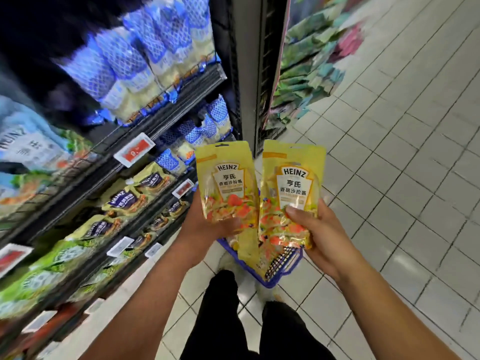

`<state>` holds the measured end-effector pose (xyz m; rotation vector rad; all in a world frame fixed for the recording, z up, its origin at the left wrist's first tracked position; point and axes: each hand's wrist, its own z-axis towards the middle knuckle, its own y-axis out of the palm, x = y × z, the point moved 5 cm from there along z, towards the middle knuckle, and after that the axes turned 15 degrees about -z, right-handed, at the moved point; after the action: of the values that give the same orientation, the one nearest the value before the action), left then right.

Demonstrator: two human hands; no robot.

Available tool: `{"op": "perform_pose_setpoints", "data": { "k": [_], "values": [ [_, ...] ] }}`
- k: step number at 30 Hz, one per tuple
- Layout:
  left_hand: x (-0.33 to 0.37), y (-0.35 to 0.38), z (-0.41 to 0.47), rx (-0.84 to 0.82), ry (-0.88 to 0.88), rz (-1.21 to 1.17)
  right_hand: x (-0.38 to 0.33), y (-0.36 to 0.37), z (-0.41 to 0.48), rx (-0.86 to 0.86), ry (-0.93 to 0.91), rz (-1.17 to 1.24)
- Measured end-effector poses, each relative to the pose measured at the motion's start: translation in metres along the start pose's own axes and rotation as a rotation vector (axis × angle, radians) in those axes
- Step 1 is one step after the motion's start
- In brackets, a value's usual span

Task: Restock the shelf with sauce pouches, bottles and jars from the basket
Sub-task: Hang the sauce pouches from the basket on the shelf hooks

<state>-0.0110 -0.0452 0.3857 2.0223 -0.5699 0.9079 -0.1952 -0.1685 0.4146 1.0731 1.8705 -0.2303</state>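
Item: yellow Heinz sauce pouches, two lots. We are gripping one lot in the left hand and the other in the right hand, fingers curled round both. Basket below the fingers; shelf to their left. Advice: we would be shelving one lot at a time, labels outward.

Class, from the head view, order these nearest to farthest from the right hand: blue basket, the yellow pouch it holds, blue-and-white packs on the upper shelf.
1. Yellow pouch, gripped in the right hand.
2. Blue basket, on the floor just below.
3. Blue-and-white packs, high up, far left.
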Motion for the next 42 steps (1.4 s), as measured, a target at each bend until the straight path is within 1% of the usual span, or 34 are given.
{"op": "perform_pose_setpoints", "data": {
  "k": [5,10,17,24,27,30,34,42],
  "values": [
    [0.034,0.011,-0.053,0.058,0.193,0.006,-0.035,0.03,-0.021,-0.112,-0.078,-0.074],
    [0.065,0.003,-0.115,0.188,0.35,-0.011,-0.063,0.074,-0.045,-0.262,-0.166,-0.181],
    [0.096,-0.023,-0.207,0.344,0.56,-0.058,-0.07,0.154,-0.08,-0.506,-0.22,-0.308],
    [0.106,-0.074,-0.311,0.492,0.713,-0.074,-0.038,0.257,-0.119,-0.705,-0.243,-0.409],
    [0.108,-0.1,-0.365,0.585,0.773,-0.082,-0.013,0.305,-0.138,-0.742,-0.22,-0.406],
    [0.108,-0.126,-0.419,0.675,0.822,-0.096,0.014,0.352,-0.164,-0.78,-0.157,-0.408],
    [0.109,-0.154,-0.485,0.739,0.886,-0.185,0.048,0.405,-0.198,-0.826,-0.098,-0.432],
    [0.117,-0.202,-0.594,0.89,0.954,-0.16,0.091,0.491,-0.266,-0.979,-0.106,-0.463]
  ]
}}
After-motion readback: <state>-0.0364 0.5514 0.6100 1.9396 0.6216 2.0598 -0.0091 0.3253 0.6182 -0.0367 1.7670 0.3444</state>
